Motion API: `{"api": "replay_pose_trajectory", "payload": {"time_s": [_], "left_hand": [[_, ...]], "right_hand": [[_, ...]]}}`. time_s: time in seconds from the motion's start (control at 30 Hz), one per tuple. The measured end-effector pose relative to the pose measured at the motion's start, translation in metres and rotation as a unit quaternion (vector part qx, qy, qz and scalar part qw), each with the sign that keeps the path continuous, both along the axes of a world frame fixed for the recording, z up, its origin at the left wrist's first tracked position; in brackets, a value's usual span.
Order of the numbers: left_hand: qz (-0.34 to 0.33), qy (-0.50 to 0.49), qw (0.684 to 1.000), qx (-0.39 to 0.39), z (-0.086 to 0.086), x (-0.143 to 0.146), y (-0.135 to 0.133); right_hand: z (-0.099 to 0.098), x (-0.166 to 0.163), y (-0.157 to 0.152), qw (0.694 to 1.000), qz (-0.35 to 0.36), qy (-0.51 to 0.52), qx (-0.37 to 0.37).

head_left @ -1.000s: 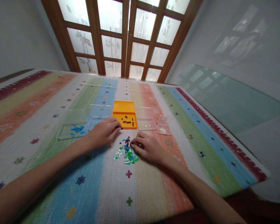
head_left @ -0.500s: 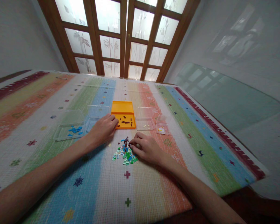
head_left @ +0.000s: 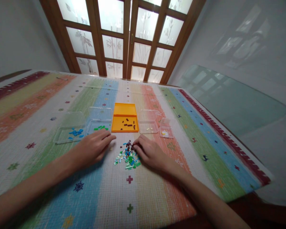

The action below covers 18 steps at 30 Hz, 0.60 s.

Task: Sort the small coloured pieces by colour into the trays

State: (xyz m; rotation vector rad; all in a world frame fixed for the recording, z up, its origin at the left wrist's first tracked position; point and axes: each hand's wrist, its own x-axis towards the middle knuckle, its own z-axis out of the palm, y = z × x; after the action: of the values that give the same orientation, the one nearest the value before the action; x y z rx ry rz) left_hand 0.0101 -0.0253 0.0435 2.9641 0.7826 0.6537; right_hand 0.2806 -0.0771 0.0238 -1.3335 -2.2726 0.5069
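Left hand: The left hand [head_left: 95, 145] is near the clear box of green pieces [head_left: 92, 124]; its fingers are loosely apart, and I see nothing between them.
Right hand: The right hand [head_left: 149, 151] is at the right edge of the mixed pile of small plastic pieces [head_left: 129, 158]; its fingertips come close together, but I cannot tell if they pinch one.
Pile: It lies loose on the surface [head_left: 116, 197], between the two hands.
Orange box: The orange box [head_left: 125, 109] stands open beyond the pile, with dark brown pieces [head_left: 130, 125] inside.
Risk of scattering: A wide finger sweep could spread the loose pieces.
Risk of knocking: A low left wrist could push the clear box and mix its contents.
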Motion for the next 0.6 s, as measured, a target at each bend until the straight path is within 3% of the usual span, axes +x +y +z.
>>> {"api": "replay_pose_trajectory", "payload": {"time_s": [0.2,0.47,0.6], "left_hand": [[0.014,-0.03,0.999,0.007,-0.028,-0.025,-0.011],[0.004,-0.068,0.998,-0.008,-0.036,-0.013,-0.018],[0.004,-0.078,0.997,-0.017,-0.037,-0.011,-0.021]], "right_hand": [[0.006,0.004,0.001,0.995,-0.019,0.071,-0.061],[0.007,0.004,0.004,0.954,-0.003,0.236,-0.185],[0.014,0.004,0.015,0.967,-0.013,0.194,-0.162]]}}
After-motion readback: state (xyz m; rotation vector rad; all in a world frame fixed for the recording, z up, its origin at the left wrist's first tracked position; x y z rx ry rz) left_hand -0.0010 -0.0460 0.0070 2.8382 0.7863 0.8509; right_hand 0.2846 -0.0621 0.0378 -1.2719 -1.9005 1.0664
